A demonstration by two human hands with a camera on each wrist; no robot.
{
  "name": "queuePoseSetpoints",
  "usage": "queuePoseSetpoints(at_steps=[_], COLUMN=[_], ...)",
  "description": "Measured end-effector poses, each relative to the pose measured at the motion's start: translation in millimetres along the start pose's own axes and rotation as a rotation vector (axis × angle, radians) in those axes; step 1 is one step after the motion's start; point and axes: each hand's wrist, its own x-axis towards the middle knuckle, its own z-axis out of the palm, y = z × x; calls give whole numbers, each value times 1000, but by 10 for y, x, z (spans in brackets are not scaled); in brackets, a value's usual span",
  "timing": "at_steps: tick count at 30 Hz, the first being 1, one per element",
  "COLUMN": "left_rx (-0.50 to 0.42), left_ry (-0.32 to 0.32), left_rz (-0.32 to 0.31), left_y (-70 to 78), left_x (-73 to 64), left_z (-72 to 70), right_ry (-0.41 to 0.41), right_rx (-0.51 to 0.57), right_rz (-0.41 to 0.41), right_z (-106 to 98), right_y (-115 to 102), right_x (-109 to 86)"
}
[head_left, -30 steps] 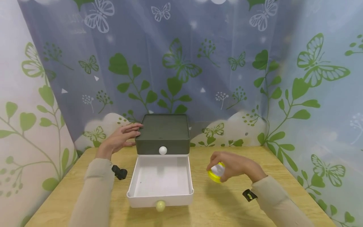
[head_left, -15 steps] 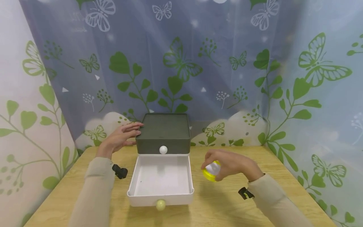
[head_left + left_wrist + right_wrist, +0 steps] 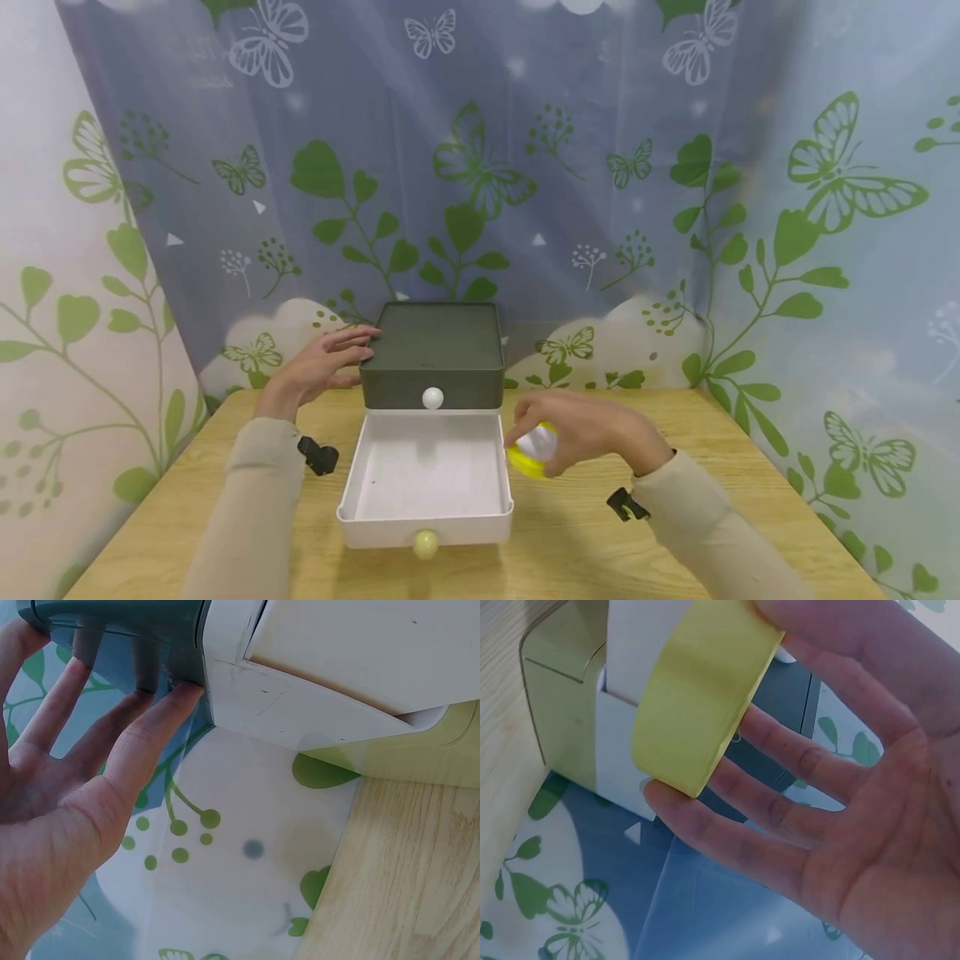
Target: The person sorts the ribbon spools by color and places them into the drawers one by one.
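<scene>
head view: yellow round item, white face up, pinched in right hand, just right of pulled-out white drawer, over wooden table; contact with drawer: cannot tell. left hand against left side of dark box. left wrist view: fingers spread wide, tips on box. right wrist view: thumb and bent fingers gripping yellow wall of item; palm apart.

head view bright, even | soft shadows on table | wrist views dimmer, hazier
</scene>
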Motion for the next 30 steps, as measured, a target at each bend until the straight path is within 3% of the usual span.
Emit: queuePoseSetpoints(at_steps=[30], left_rx=[9], left_ry=[-12], left_rz=[14], left_y=[-11], left_x=[-15], left_z=[2], right_ry=[-61], right_rx=[-32], right_rz=[-60], right_z=[-107], right_y=[-392], right_x=[388])
